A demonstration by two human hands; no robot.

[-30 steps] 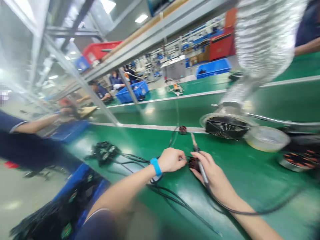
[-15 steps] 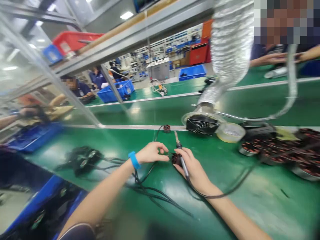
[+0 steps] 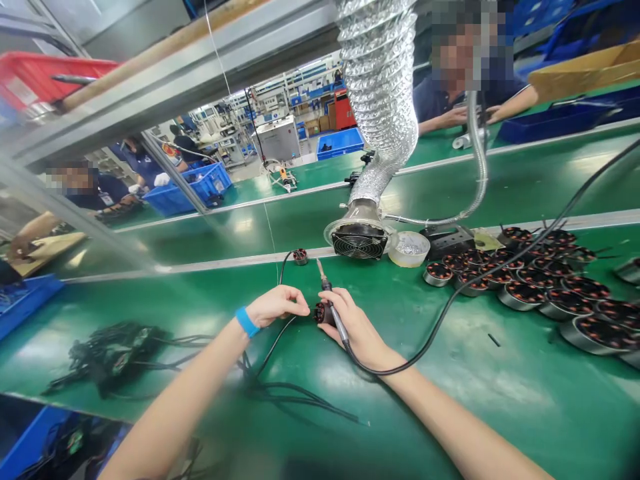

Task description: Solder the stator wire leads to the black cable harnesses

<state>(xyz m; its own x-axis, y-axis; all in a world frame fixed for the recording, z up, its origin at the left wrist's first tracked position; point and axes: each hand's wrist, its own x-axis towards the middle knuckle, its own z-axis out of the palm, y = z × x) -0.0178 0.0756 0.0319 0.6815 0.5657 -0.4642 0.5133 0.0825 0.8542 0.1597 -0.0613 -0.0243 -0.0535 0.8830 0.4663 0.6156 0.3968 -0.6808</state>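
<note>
My right hand [image 3: 357,330] is closed around a soldering iron [image 3: 339,323] and a small round motor [image 3: 323,313] with copper windings. The iron's tip points up and away, clear of the motor. Thumb and forefinger of my left hand [image 3: 280,307], which has a blue wristband, are pinched together just left of the motor. Whatever sits in that pinch is too small to make out. Behind my hands, another motor [image 3: 300,257] with a black cable stands near the metal strip. Black cables [image 3: 305,395] lie on the green bench below my left hand.
A fume extractor fan [image 3: 359,243] hangs from a silver duct [image 3: 380,80]. Right of it are a round tub [image 3: 410,249] and several motors [image 3: 525,293]. Bundled cables with circuit boards [image 3: 115,357] lie left. Co-workers sit beyond the bench, one at upper right.
The view has swung right, so the bench items appear farther left. My left thumb and forefinger have come together from slightly apart. My right hand keeps the soldering iron and motor.
</note>
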